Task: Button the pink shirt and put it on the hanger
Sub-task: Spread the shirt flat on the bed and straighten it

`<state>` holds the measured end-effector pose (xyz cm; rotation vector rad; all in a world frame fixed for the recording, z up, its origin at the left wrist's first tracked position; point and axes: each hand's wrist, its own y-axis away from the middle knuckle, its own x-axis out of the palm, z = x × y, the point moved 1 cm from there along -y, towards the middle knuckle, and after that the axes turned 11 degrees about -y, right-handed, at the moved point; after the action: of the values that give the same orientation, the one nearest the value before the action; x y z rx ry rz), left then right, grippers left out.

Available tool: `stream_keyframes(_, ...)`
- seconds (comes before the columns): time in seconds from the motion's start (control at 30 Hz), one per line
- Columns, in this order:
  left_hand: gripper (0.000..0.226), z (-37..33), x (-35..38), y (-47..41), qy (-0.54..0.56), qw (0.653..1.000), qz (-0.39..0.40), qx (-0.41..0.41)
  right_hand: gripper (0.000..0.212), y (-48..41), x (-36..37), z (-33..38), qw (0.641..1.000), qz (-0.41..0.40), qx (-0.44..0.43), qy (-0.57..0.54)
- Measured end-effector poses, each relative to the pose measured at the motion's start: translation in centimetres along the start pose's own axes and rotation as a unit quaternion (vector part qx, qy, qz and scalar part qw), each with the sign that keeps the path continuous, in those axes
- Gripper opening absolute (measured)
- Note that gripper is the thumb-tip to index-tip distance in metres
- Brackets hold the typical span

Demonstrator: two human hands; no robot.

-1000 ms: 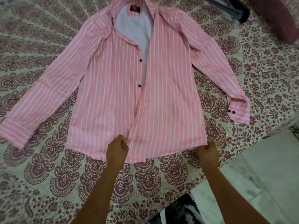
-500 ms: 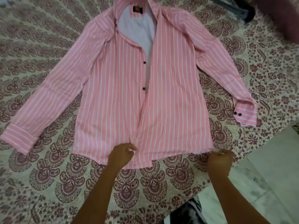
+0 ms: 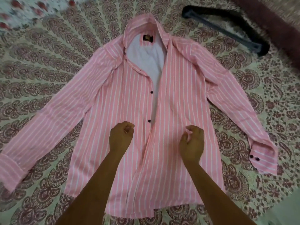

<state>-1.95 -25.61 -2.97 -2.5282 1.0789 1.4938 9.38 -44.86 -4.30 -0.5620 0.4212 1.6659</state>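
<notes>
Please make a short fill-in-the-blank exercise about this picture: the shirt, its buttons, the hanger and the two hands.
1. The pink shirt lies flat with its front still ____.
2. The dark hanger lies beyond the shirt's ____ sleeve, seen from the person's side.
3. The cuff on the person's right shows ____ dark buttons.
4. The left hand and right hand are over the shirt's front and hold ____.

Missing words: unbuttoned; right; two; nothing
</notes>
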Motion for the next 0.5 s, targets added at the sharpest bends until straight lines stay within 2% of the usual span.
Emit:
stream_keyframes(0.13,0.018,-3.4,-0.5,-5.8,-0.017,0.999,-0.036,0.006,0.021,-6.3,3.4,3.1,0.997,0.039,-0.065,-0.018)
stream_keyframes(0.33,0.025,-8.8,-2.9,-18.1,-0.035,0.987,-0.153,0.032,0.022,-19.1,9.7,7.9,0.987,0.086,-0.139,-0.008)
stream_keyframes(0.4,0.039,-10.3,-3.6,-22.1,-0.046,0.986,-0.162,0.019,0.025,-23.1,11.8,9.3,0.988,0.093,-0.122,0.007)
stream_keyframes(0.5,0.059,-11.9,-4.0,-26.6,-0.040,0.990,-0.131,-0.040,0.038,-28.0,15.1,11.1,0.989,0.121,-0.077,0.041)
